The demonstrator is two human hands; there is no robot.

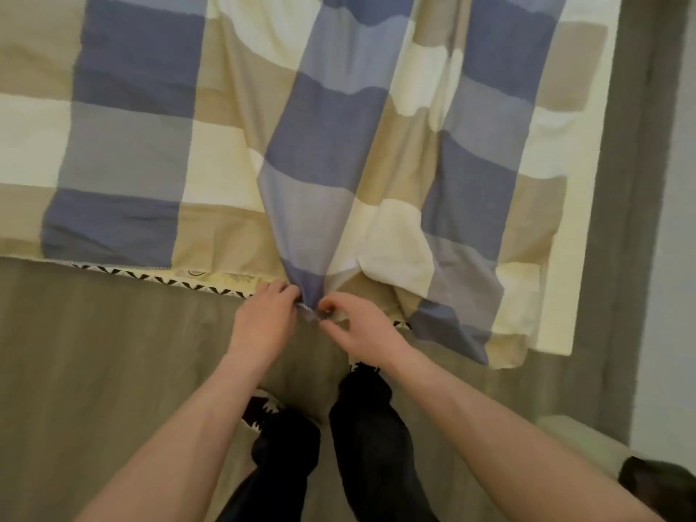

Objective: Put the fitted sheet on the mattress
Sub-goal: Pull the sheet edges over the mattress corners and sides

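Down at the near edge of the bed, a person's 2 hands meet on 1 gathered point of the checked fitted sheet (339, 126). Both bare forearms reach forward from the bottom of the view and converge there. The left hand (263, 320) lies knuckles-up with its fingers curled over the bunched blue cloth. The right hand (363, 327), just beside it, pinches the same bunch between thumb and forefinger, with its other fingers bent. The exact hem in the pinch is blurred.

The sheet, in blue, beige, grey and cream squares, lies spread over the mattress (211, 276). Long folds fan away from the 2 hands. A strip of the mattress's patterned side shows under the sheet's edge to the left of the hands. To the right, a loose part of the sheet hangs past the edge toward the wood-look floor (94, 352). Below, 2 dark trouser legs (369, 427) stand close to the bed.
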